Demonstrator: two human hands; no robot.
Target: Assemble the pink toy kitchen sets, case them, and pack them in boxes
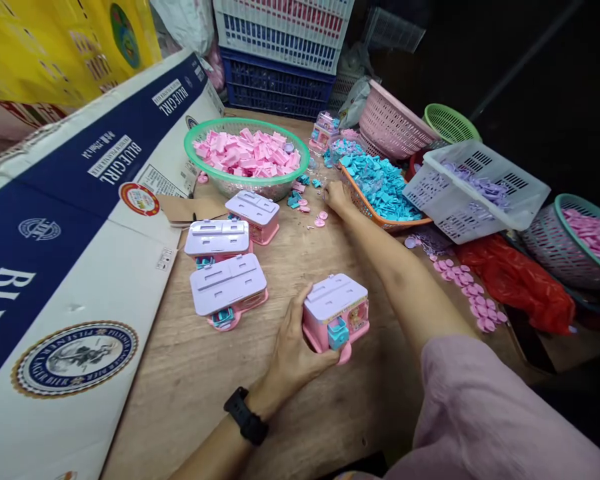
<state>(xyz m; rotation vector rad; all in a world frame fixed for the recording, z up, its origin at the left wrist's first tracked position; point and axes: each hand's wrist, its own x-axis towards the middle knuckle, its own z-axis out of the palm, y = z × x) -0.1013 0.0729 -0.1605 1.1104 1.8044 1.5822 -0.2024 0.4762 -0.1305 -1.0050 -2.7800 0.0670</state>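
Note:
My left hand (293,347) is closed around a small pink toy machine with a lilac top and a blue part on its front (336,313), resting on the wooden table (190,380). My right hand (336,197) is stretched far out, fingers curled down among small loose pink and blue pieces (310,207) beside an orange tray of blue pieces (380,183). What its fingers pinch is too small to make out. Three more assembled toy machines (227,283) lie in a cluster to the left.
A green-rimmed basket of pink pieces (247,155) stands at the back. A large cardboard box (70,253) leans along the left. At right are a white basket of lilac parts (475,187), pink discs (473,293), a red bag (517,280) and more baskets.

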